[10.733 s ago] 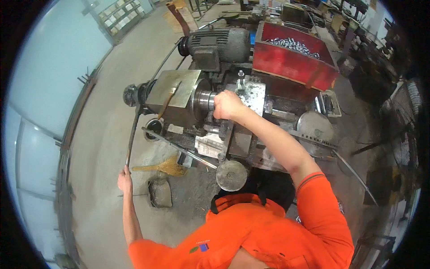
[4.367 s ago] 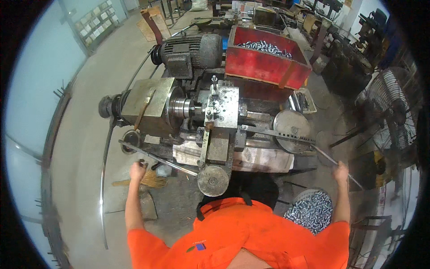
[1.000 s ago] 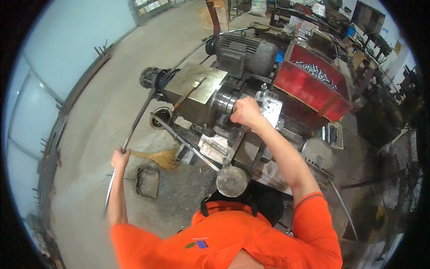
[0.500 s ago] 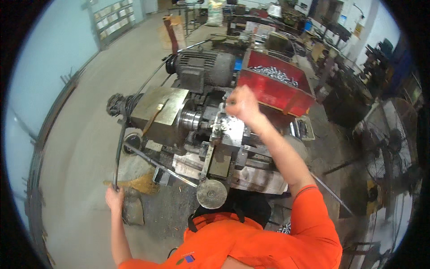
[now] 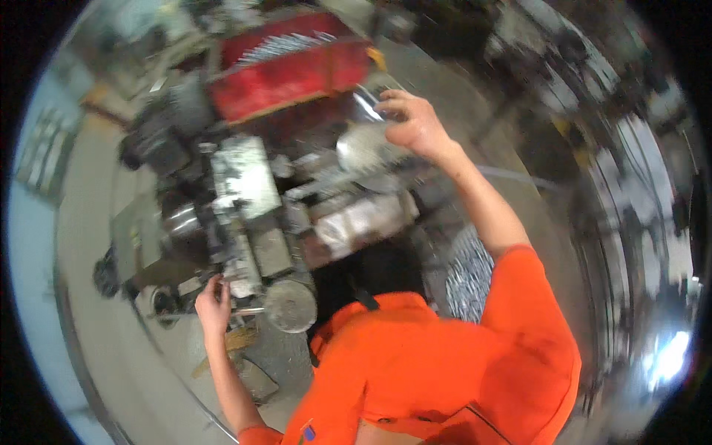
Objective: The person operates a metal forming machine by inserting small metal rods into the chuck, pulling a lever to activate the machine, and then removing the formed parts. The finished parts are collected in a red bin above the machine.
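Note:
A small metal lathe stands before me, smeared by motion. My right hand [image 5: 415,130] is raised on its right side, fingers apart and slightly curled, with nothing visible in it. Beside that hand are a round metal disc [image 5: 367,148] and a tray of shiny metal pieces [image 5: 366,104]. My left hand [image 5: 213,304] is at the lathe's near left, thumb and fingers appearing apart, close to a horizontal metal bar [image 5: 248,310]. Whether it touches the bar is blurred. Right of it sits a round handwheel [image 5: 291,305]. The bright tool block [image 5: 245,174] and cylindrical chuck [image 5: 182,221] lie farther off.
A red bin [image 5: 289,81] with many shiny metal parts stands behind the lathe. More small metal pieces [image 5: 469,278] are heaped low, right of my body. A straw brush [image 5: 239,340] lies on the floor at left. Blurred equipment lines the right side.
My view has swung right. My left hand has let go of the long lever and moved to the lathe's front. My right hand has left the tool block and opened near the disc and tray.

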Tool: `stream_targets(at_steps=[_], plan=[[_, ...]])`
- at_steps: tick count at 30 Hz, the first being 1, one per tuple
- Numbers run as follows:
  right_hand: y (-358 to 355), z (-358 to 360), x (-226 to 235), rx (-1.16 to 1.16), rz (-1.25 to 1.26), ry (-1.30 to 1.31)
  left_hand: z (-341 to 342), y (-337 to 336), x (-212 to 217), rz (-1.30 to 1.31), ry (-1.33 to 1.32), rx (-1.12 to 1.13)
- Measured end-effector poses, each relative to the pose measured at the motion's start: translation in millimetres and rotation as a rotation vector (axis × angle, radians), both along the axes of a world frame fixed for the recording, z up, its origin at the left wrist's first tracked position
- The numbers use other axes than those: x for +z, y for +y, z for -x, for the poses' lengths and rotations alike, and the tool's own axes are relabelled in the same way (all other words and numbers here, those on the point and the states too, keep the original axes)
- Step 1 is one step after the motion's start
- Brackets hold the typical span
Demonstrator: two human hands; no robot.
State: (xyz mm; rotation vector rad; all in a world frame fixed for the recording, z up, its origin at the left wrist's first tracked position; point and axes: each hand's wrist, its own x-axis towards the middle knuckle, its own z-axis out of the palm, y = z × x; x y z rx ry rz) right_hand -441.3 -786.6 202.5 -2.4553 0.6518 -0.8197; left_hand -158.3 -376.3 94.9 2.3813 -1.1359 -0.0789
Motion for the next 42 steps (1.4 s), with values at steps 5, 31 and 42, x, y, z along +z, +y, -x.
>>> stream_targets(at_steps=[5,31,42], plan=[[-8,197,-107,-0.553,-0.163,0.309,-20,-24,-36,-0.169,0.327,-0.067],[41,211,-132,-0.39,-0.518,0.458,-18,-2,-5,-0.17,0.263,-0.041],[110,-115,-27,0.571,-0.122,-0.02,-21,148,97,0.004,-0.004,0.375]])
